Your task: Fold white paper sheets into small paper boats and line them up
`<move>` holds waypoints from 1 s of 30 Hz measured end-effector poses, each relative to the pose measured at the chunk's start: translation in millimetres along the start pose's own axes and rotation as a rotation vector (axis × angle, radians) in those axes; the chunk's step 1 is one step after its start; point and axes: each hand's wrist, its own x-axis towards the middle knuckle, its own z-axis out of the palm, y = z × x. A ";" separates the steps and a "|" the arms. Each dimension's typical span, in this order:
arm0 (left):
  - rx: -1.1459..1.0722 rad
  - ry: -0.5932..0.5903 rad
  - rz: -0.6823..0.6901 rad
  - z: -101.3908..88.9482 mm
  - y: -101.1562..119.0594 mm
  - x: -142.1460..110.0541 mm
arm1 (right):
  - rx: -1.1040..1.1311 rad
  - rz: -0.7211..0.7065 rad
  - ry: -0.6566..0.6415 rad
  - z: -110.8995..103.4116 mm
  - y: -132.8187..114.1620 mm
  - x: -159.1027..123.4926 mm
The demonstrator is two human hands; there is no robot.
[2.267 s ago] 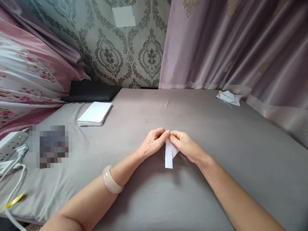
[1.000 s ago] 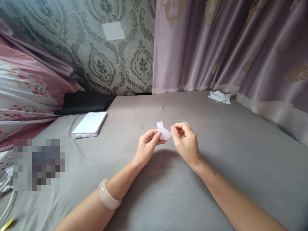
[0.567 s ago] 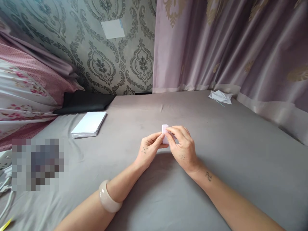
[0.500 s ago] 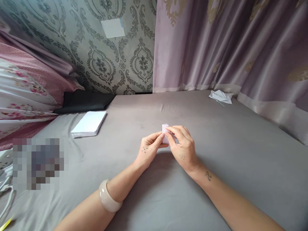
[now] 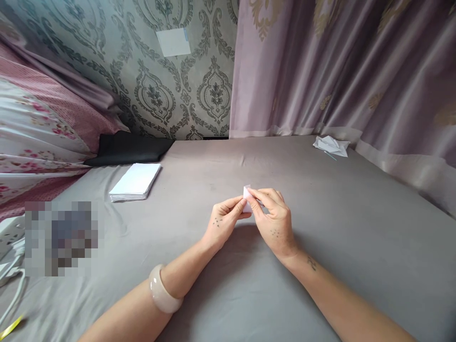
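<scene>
A small folded piece of white paper [image 5: 247, 207] is pinched between my two hands above the grey sheet. My left hand [image 5: 225, 219] grips its left side between thumb and fingers. On the other side my right hand [image 5: 273, 216] holds the upper right part, thumb and index finger near the top corner. The paper's top now comes to a slanted point, and much of it is hidden by my fingers. A pale bangle [image 5: 163, 290] circles my left forearm.
A stack of white paper [image 5: 136, 181] lies left on the grey sheet [image 5: 199, 166], by a black cloth-like item [image 5: 135, 149]. Folded white papers [image 5: 331, 145] rest far right, near the curtain [image 5: 285, 71]. A white power strip [image 5: 12, 232] with cables is at the left edge.
The paper's flat top edge has become a slanted point as my fingers fold its corner. My hands stay in nearly the same place; the whole view has shifted slightly.
</scene>
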 end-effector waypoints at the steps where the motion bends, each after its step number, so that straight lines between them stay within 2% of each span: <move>1: -0.001 -0.002 -0.001 -0.1 -0.1 0.0 | 0.002 0.004 0.000 -0.2 -0.1 0.2; 12: 0.015 0.002 -0.019 1.6 1.5 -0.3 | 0.044 0.023 0.020 -1.7 -1.0 4.7; 19: 0.044 -0.029 -0.002 2.9 5.0 -1.4 | 0.059 0.015 -0.029 -3.8 -3.2 6.8; 22: 0.085 -0.029 -0.004 3.2 5.8 -1.3 | 0.115 0.070 -0.086 -5.0 -1.1 8.7; 25: 0.135 0.026 0.021 2.3 5.4 -0.1 | 0.139 0.126 -0.124 -5.7 1.5 9.3; 30: 0.196 0.149 0.155 0.0 5.9 1.7 | 0.115 0.123 -0.145 -4.5 2.6 6.5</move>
